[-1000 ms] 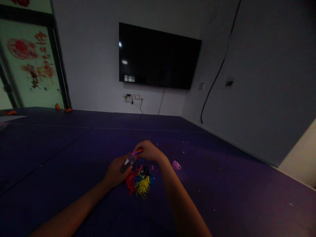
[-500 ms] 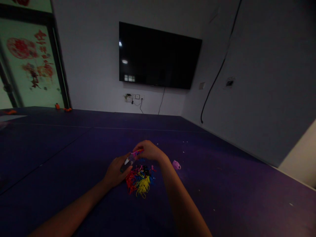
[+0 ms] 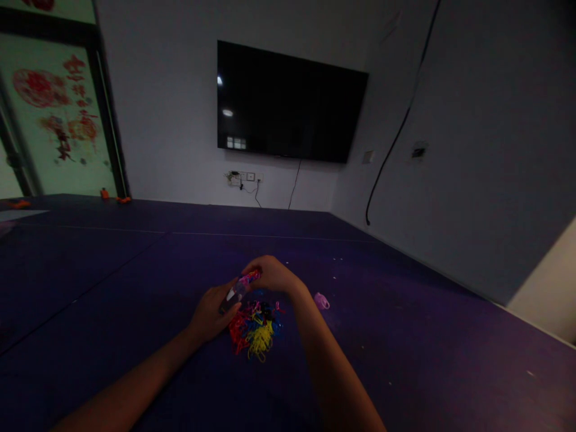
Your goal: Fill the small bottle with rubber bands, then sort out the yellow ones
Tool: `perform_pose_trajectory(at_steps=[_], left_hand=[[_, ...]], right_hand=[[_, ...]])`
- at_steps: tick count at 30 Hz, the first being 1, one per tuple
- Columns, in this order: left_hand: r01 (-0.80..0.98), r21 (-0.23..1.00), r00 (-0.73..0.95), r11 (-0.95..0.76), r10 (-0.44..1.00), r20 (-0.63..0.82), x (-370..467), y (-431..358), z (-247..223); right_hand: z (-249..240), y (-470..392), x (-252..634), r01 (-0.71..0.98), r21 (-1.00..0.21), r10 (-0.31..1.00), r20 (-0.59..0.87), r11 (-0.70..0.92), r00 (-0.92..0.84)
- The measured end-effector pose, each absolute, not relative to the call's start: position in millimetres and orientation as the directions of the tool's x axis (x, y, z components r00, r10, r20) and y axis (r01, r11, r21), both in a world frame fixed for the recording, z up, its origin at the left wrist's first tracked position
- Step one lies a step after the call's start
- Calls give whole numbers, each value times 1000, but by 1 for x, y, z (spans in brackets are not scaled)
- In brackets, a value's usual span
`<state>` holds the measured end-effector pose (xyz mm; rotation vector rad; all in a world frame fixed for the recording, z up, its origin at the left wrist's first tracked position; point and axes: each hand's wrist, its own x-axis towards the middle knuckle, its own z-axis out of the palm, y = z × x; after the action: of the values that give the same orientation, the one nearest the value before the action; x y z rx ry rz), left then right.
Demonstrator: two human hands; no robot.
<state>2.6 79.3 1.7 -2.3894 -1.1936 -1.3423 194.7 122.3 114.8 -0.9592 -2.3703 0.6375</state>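
My left hand (image 3: 215, 309) is wrapped round a small clear plastic container (image 3: 237, 291), which is tilted. Pink, red and orange rubber bands (image 3: 252, 276) show at its upper end. There my right hand (image 3: 271, 274) bends over with its fingers closed on these bands; the fingertips are partly hidden. Just below both hands, a loose pile of rubber bands (image 3: 260, 337) lies on the purple floor mat (image 3: 180, 384), with red on the left, yellow in front and blue and black behind.
A small lilac piece with a loop (image 3: 321, 300) lies right of my right forearm. Tiny white scraps dot the mat. Orange objects (image 3: 123, 200) sit by the door at the far left. A television (image 3: 292, 102) hangs on the wall, and a black cable (image 3: 390, 150) runs down the right wall.
Hardly anything differs. The bands at the container's upper end have shifted slightly under my right fingers; both arms and the pile stay in place.
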Motion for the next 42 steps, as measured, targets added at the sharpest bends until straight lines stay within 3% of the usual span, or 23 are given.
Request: perform_pose_trajectory(at_steps=[42], left_hand=[[713,261,258,-651,590,765,3,79,2]], right_hand=[[118,119,192,477,-688,790,235,547,-566]])
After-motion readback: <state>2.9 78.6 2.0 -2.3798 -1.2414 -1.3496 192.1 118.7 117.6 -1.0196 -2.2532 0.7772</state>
